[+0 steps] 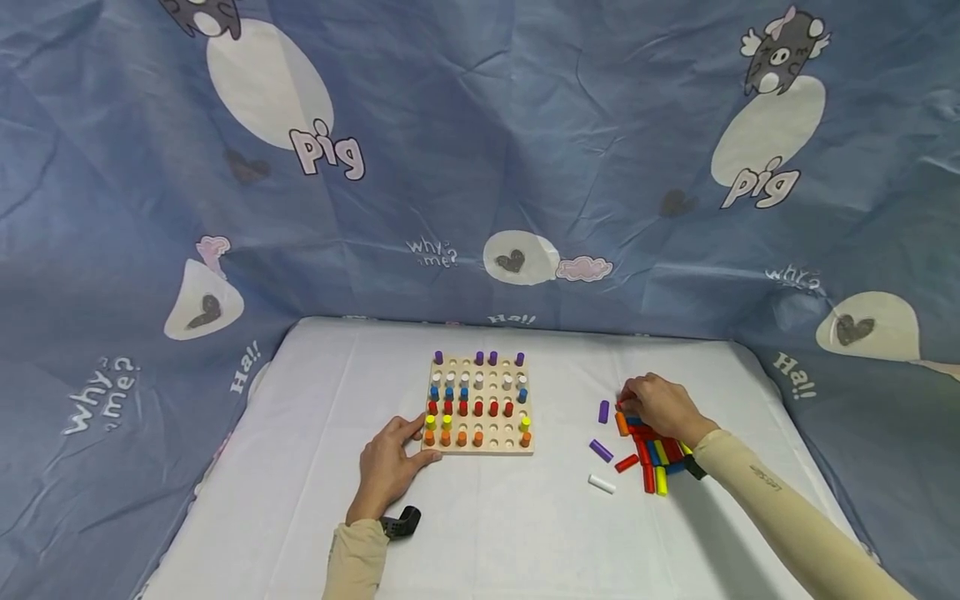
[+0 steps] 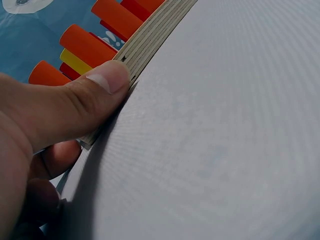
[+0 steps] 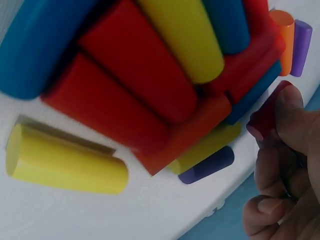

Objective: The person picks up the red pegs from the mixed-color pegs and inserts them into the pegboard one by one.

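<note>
A wooden pegboard (image 1: 495, 451) lies on the table, with upright pegs in rows of purple, white, blue, red, yellow and orange from back to front; some holes are bare. My left hand (image 1: 384, 467) grips its front left corner, the thumb (image 2: 107, 82) along the layered front edge and the fingers round the left side. Over on the right, my right hand (image 1: 663, 408) pinches a red peg (image 3: 262, 117) between thumb and fingers. That hand is above the far side of a heap of loose pegs (image 1: 654, 454), partly hiding it.
Purple pegs (image 1: 601, 451), a white peg (image 1: 602, 483) and a red peg (image 1: 627, 463) lie apart from the heap, towards the board. A white cloth (image 1: 510, 533) covers the table. Blue printed fabric (image 1: 420, 183) hangs behind and at both sides.
</note>
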The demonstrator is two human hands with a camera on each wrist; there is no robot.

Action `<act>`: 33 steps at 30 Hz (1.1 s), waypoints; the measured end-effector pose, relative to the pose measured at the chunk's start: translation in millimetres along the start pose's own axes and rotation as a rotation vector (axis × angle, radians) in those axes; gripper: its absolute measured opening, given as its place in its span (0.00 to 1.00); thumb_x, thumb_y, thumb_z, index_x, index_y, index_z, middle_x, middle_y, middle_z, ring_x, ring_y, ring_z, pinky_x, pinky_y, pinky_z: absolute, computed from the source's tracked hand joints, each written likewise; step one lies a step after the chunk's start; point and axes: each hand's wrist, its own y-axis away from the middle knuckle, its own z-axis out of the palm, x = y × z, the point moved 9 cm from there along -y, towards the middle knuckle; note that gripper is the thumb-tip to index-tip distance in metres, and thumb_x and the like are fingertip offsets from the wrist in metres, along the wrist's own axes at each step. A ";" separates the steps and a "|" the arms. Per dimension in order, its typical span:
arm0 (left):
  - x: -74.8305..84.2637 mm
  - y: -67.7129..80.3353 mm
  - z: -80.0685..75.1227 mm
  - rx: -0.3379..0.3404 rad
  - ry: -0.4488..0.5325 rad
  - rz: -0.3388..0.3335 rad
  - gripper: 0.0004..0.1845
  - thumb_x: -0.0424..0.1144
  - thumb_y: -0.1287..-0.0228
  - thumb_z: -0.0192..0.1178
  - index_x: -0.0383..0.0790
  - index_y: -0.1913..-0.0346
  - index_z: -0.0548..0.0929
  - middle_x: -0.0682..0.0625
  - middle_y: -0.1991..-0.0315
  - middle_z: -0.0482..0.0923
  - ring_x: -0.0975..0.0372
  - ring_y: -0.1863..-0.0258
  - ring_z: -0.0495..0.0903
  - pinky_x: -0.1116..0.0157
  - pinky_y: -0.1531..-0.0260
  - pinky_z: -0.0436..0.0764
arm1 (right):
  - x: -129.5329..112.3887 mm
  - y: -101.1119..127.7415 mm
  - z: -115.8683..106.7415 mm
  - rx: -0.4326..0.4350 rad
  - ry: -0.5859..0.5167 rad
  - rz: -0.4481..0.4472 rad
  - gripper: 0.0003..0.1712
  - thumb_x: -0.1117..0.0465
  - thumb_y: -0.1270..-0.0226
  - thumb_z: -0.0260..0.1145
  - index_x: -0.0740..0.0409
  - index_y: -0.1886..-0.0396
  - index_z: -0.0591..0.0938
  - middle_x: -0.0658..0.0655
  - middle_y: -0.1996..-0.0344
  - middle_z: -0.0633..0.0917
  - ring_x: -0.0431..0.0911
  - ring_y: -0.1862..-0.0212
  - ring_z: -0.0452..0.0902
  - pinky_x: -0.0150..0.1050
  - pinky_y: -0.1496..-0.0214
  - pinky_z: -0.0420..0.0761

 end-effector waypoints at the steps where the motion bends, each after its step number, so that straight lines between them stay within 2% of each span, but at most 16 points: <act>1: -0.2 -0.1 -0.4 0.000 0.000 -0.002 0.40 0.49 0.51 0.84 0.46 0.32 0.85 0.57 0.62 0.79 0.66 0.76 0.65 0.66 0.71 0.63 | -1.2 -0.3 -0.8 0.009 -0.008 -0.002 0.03 0.58 0.31 0.77 0.49 0.61 0.89 0.50 0.63 0.90 0.48 0.58 0.83 0.53 0.59 0.87; 6: -0.3 -0.2 -0.7 -0.003 -0.002 -0.004 0.40 0.49 0.50 0.84 0.46 0.32 0.84 0.57 0.62 0.79 0.66 0.76 0.65 0.66 0.71 0.63 | -9.5 -2.0 -4.5 0.047 -0.023 -0.024 0.06 0.57 0.30 0.76 0.51 0.59 0.87 0.51 0.61 0.89 0.49 0.57 0.83 0.52 0.60 0.87; 9: -0.6 -0.5 -0.5 -0.003 -0.001 -0.005 0.40 0.49 0.50 0.84 0.46 0.32 0.84 0.57 0.62 0.79 0.66 0.76 0.65 0.66 0.71 0.63 | -16.5 -2.9 -7.2 0.080 -0.020 -0.053 0.09 0.58 0.29 0.76 0.52 0.53 0.86 0.52 0.60 0.88 0.51 0.55 0.84 0.52 0.60 0.87; 14: -0.6 -0.8 -0.3 0.000 -0.002 -0.002 0.40 0.49 0.50 0.84 0.46 0.32 0.84 0.57 0.62 0.79 0.66 0.76 0.65 0.66 0.71 0.63 | -29.5 -4.4 -10.5 0.123 -0.019 -0.099 0.14 0.63 0.29 0.74 0.53 0.45 0.87 0.51 0.63 0.83 0.46 0.61 0.80 0.46 0.67 0.85; 19: -1.2 0.1 0.2 0.003 -0.003 0.003 0.40 0.50 0.50 0.84 0.46 0.32 0.85 0.57 0.62 0.79 0.67 0.76 0.65 0.66 0.71 0.63 | -41.1 -6.4 -10.0 0.121 -0.034 -0.113 0.10 0.64 0.28 0.72 0.50 0.50 0.88 0.50 0.63 0.82 0.45 0.62 0.77 0.43 0.70 0.81; 26: -1.0 1.0 1.2 0.008 -0.005 0.015 0.40 0.51 0.51 0.84 0.46 0.32 0.85 0.58 0.63 0.78 0.67 0.76 0.64 0.66 0.72 0.63 | -55.1 -9.8 -11.5 0.142 -0.035 -0.116 0.08 0.59 0.29 0.75 0.47 0.53 0.88 0.47 0.61 0.89 0.44 0.59 0.78 0.41 0.71 0.81; 33: -0.8 0.1 0.0 0.009 -0.007 0.009 0.40 0.50 0.51 0.84 0.46 0.32 0.85 0.57 0.63 0.78 0.67 0.76 0.65 0.66 0.71 0.63 | -69.6 -13.6 -15.1 0.206 -0.067 -0.133 0.09 0.59 0.35 0.80 0.50 0.57 0.91 0.46 0.65 0.91 0.39 0.67 0.74 0.36 0.72 0.76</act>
